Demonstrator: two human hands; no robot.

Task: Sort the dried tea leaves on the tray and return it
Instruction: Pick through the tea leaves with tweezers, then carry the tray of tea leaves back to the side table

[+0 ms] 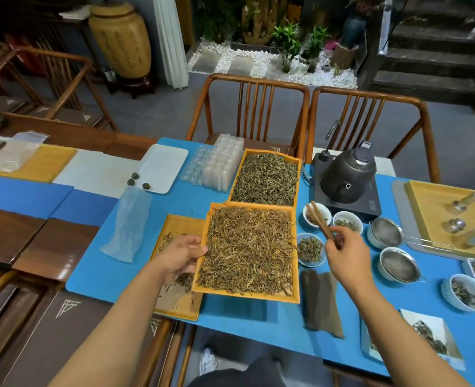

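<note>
A yellow wooden tray (pixel 202 289) heaped with brown dried tea leaves (pixel 248 247) is in front of me, slightly lifted and overlapping a nearly bare tray (pixel 176 227) to its left. My left hand (pixel 181 254) grips the full tray's left rim, thumb on the leaves. My right hand (pixel 346 250) holds wooden tongs (pixel 321 220) just right of the tray, their tips over a small white bowl (pixel 324 210). A second full tray (pixel 268 178) of darker leaves lies behind.
Several small white bowls of leaves (pixel 310 248) (pixel 464 291), two mesh strainers (pixel 398 265), a dark kettle on its base (pixel 348 177), a brown cloth (pixel 321 301), a clear plastic bag (pixel 127 224), plastic capsule trays (pixel 216 163) and a yellow tray with metal tins (pixel 454 216) crowd the blue mat. Two chairs stand behind.
</note>
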